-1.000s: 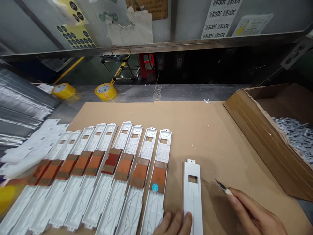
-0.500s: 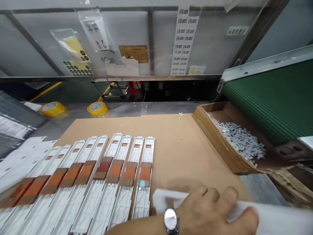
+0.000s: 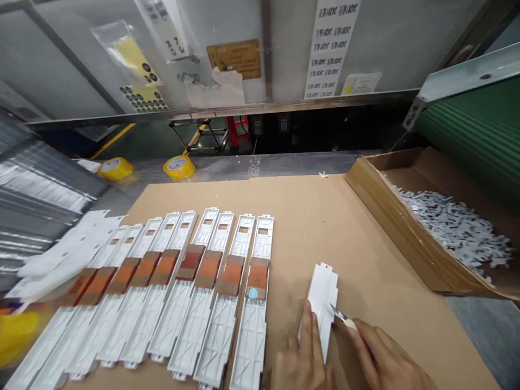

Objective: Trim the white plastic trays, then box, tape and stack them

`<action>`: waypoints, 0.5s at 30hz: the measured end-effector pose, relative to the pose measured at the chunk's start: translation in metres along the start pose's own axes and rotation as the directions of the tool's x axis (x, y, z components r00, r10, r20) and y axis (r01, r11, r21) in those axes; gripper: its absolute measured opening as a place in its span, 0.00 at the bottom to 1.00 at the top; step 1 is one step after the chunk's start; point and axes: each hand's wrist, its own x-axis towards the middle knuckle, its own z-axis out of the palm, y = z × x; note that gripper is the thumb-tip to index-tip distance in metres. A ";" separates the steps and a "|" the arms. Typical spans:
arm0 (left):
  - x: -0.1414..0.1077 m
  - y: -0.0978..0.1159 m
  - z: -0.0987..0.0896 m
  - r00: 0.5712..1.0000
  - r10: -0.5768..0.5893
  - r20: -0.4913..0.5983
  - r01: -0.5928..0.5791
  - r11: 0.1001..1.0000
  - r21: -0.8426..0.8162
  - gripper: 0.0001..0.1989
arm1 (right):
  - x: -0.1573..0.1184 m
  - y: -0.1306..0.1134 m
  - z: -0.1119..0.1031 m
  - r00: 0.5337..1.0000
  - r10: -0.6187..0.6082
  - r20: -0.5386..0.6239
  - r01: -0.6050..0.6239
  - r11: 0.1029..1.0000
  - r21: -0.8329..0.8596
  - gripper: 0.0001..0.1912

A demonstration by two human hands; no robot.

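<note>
Moved: strip (image 3: 322, 295), lying crosswise and blurred half a second ago, now points away from the person; knife (image 3: 343, 317) has come into view at its right edge.
Strip: white plastic, long and narrow, smooth face up; far end tabbed, right edge stepped; on cardboard (image 3: 300, 216), right of the row.
Left hand (image 3: 300, 363): two fingers extended along the strip's face, touching it; lower hand blurred, so whether the rest close around it cannot be told.
Right hand (image 3: 385, 357): fingers closed on the knife's pale handle; pointed metal blade tip at the strip's edge.
Relation: strip under the left fingers, just left of the right ones.
Row (image 3: 249, 346): nine white strips, ribbed side up, each crossed by an orange, red or brown block (image 3: 257, 277).
Box (image 3: 385, 208): brown cardboard, holding small pale-grey bits (image 3: 455, 225).
Surface (image 3: 300, 164): dark grey, smooth, under the cardboard.
</note>
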 end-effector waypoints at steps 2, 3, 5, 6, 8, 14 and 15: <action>0.000 0.000 0.001 0.999 0.010 -0.044 -0.011 1.000 -0.012 0.29 | 0.009 -0.009 0.004 0.999 -0.051 0.003 0.051 0.996 -0.080 0.22; 0.001 -0.001 0.000 0.999 0.027 -0.035 -0.027 1.000 0.001 0.28 | 0.012 -0.012 0.006 0.997 -0.070 0.012 0.071 0.991 -0.112 0.23; 0.004 -0.003 -0.004 0.997 0.067 0.042 -0.069 0.996 0.051 0.27 | 0.013 -0.012 0.008 0.993 -0.118 0.029 0.121 0.982 -0.145 0.23; 0.005 -0.005 -0.006 0.993 0.089 0.080 -0.095 0.993 0.073 0.26 | 0.013 -0.010 0.009 0.990 -0.139 0.040 0.143 0.977 -0.156 0.24; 0.007 -0.007 -0.011 0.986 0.117 0.119 -0.128 0.988 0.092 0.24 | 0.012 -0.007 0.012 0.982 -0.176 0.072 0.186 0.967 -0.174 0.23; 0.009 -0.007 -0.014 0.983 0.115 0.146 -0.125 0.991 0.055 0.25 | 0.009 -0.003 0.021 0.974 -0.162 0.157 0.185 0.972 -0.143 0.18; 0.009 -0.007 -0.014 0.984 0.107 0.145 -0.115 0.992 0.050 0.25 | 0.010 -0.003 0.021 0.976 -0.161 0.146 0.182 0.973 -0.143 0.19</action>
